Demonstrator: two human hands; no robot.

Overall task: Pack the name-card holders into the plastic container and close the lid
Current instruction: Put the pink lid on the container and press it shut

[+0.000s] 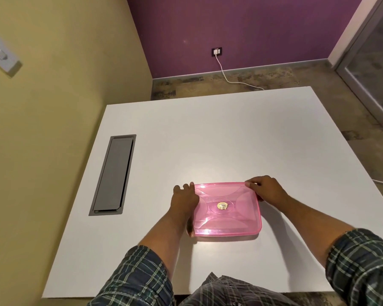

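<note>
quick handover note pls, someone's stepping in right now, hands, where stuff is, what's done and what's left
Left hand: on the container's left edge, fingers over the far-left corner.
Right hand: gripping the far-right corner.
Pink container: flat on the white table, near the front edge, lid on top.
Done: lid is on; no card holders lie loose on the table. Contents cannot be made out through the lid.
Left: press round the rim to be sure it has snapped shut, then let go.

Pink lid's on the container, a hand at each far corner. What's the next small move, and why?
Probably press down along the lid's far edge: the left hand and right hand sit at its far corners, and whether it has snapped shut can't be told.
</note>
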